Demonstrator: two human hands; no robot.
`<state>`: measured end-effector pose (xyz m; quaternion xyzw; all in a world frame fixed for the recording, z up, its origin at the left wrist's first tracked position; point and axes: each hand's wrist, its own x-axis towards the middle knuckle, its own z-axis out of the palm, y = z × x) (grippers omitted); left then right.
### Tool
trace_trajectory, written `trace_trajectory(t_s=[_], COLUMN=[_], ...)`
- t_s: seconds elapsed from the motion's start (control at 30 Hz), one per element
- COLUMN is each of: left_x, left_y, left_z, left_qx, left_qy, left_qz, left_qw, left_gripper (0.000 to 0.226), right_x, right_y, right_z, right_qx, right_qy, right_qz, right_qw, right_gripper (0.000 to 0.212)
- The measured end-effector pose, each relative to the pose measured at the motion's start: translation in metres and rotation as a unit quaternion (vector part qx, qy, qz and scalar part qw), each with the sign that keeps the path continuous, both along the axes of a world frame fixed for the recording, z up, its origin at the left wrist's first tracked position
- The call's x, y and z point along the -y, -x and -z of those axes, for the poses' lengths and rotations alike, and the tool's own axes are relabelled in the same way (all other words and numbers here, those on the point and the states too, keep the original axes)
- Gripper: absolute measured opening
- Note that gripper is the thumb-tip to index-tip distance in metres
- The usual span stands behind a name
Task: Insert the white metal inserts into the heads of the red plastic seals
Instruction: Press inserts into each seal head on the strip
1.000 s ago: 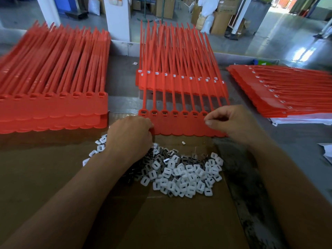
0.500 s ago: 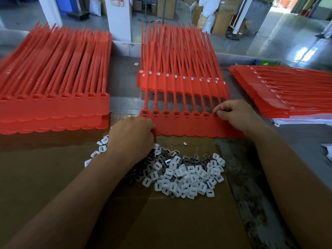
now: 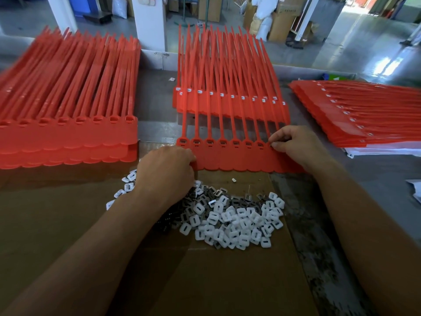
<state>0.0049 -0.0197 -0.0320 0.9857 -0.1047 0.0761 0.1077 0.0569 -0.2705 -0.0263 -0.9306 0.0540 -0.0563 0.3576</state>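
Left hand (image 3: 166, 169) curls round the seal strip (image 3: 239, 159), right hand (image 3: 296, 145) fingers (image 3: 278, 134) pinching its right-end head.

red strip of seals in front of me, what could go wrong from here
The left hand grips only the left corner of the strip while the right hand pinches at its last head, so pressing may skew it.
The left wrist lies over the pile of inserts and could sweep some off the cardboard.
Dark pieces sit mixed into that pile; a wrong one could get picked.
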Motion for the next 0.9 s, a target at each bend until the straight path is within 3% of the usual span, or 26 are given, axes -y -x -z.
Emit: trace_trajectory(t_s=[0.43, 0.63, 0.77, 0.9], left_x=[-0.001, 0.0, -0.001, 0.0], left_y=[0.0, 0.0, -0.001, -0.001], left_z=[0.0, 0.0, 0.0, 0.0], left_qx=[0.002, 0.001, 0.001, 0.0], left_qy=[0.002, 0.004, -0.001, -0.003], left_qz=[0.0, 0.001, 0.001, -0.001], left_qw=[1.0, 1.0, 1.0, 1.0], left_gripper=[0.032, 0.032, 0.032, 0.032], right_x=[0.0, 0.002, -0.008, -0.03], right_y=[-0.01, -0.004, 0.013, 0.034], right_z=[0.003, 0.002, -0.011, -0.026], right_qx=[-0.006, 0.01, 0.045, 0.013], right_qy=[0.0, 0.001, 0.033, 0.055], right_qz=[0.039, 0.026, -0.024, -0.131], right_qw=[0.999, 1.0, 0.998, 0.99], right_gripper=[0.016, 0.01, 0.014, 0.021])
